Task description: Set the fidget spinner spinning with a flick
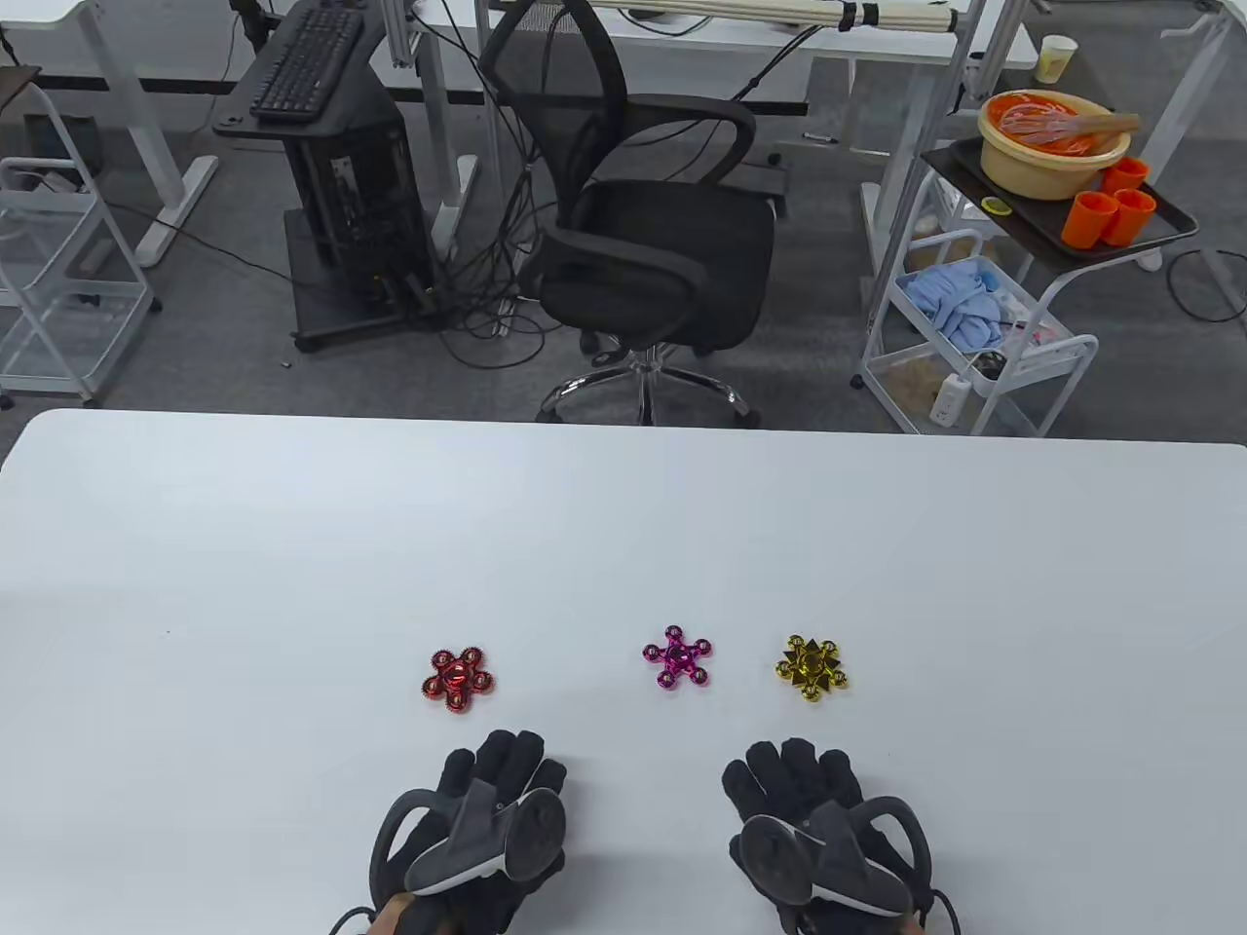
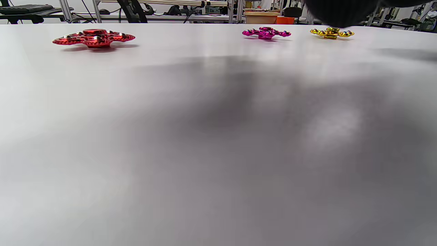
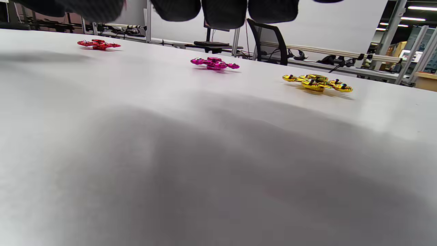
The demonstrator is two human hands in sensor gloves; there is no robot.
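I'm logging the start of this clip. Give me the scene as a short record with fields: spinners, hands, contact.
spinners: red spinner, pink spinner, gold spinner, in a row on the white table
left hand: palm down, nearest the red spinner
right hand: palm down, below the pink and gold spinners
contact: neither hand touches a spinner

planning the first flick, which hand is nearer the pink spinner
Right. The right hand lies just below and slightly right of the pink spinner. The left hand sits farther off to its lower left, under the red spinner. Neither touches a spinner.
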